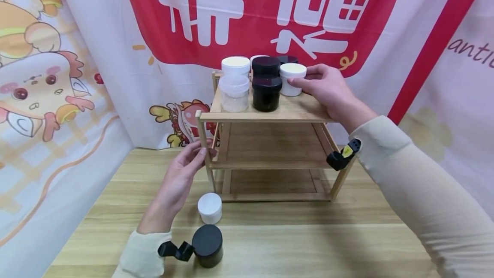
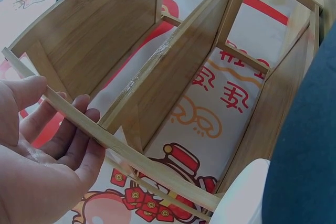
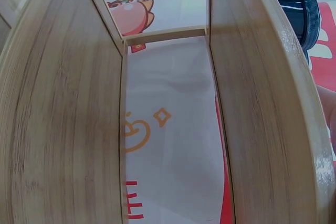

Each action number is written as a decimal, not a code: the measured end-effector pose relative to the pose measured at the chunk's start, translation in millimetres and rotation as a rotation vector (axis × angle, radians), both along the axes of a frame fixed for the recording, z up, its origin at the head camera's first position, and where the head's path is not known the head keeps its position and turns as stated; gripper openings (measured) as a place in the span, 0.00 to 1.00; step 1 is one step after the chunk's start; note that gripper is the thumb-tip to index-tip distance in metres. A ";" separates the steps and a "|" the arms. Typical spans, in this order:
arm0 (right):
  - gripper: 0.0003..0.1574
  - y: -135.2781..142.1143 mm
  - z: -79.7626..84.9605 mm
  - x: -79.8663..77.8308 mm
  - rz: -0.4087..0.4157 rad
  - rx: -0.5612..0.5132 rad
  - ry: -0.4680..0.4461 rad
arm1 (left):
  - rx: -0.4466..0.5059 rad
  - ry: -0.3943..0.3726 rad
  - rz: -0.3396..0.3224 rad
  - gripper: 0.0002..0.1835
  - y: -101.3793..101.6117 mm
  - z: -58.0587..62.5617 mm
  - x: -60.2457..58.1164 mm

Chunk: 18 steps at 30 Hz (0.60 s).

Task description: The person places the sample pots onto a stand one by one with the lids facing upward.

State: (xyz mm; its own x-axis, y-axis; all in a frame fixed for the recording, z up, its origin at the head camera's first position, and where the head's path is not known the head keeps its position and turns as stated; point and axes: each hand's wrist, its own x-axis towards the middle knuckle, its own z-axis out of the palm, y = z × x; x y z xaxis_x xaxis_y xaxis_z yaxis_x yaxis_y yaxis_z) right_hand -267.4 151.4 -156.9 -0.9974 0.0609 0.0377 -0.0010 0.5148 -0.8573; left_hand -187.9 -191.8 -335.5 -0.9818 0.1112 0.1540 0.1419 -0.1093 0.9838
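My right hand [image 1: 332,91] holds a white lidded jar [image 1: 291,72] between thumb and fingers, at the right of a group of jars on the top shelf of a three-tier wooden rack [image 1: 266,117]. Beside that jar stand black jars [image 1: 266,95], a clear jar with a whitish lid [image 1: 233,95] and another white jar [image 1: 235,65]. Lower down, my left hand [image 1: 179,179] grips the rack's left front post [image 2: 73,114], thumb on one side and fingers curled behind it. In the right wrist view, shelves fill most of the picture and the right hand barely shows at the edge.
On the table [image 1: 289,243], a small white jar [image 1: 210,207] stands by the rack's left front foot, with a larger black jar [image 1: 208,243] nearer, close to the left wrist. Behind the rack hangs a printed cloth [image 1: 185,80]. The middle shelf [image 1: 270,143] carries no jars.
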 end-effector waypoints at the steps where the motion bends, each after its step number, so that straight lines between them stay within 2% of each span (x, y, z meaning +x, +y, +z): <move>1: 0.56 0.2 0.3 -0.1 0.001 -0.002 0.002 | -0.001 0.004 -0.001 0.26 0.0 0.3 -0.1; 12: 0.54 0.9 3.2 1.0 -0.009 -0.027 0.024 | -0.005 0.028 -0.001 0.25 0.2 2.4 -3.4; 15: 0.54 1.2 2.1 2.9 -0.017 -0.066 0.048 | -0.008 0.022 -0.002 0.25 0.1 1.8 -2.6; 18: 0.55 1.5 -0.1 6.5 -0.054 -0.151 0.091 | -0.022 -0.005 0.001 0.25 -1.3 -0.1 -0.1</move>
State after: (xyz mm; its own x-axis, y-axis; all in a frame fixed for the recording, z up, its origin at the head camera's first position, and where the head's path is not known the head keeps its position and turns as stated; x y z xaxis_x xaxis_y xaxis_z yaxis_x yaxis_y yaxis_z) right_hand -260.9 152.9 -157.0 -0.9855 0.1256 0.1138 -0.0579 0.3813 -0.9226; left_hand -188.0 -193.1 -335.6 -0.9827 0.1133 0.1462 0.1367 -0.0872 0.9868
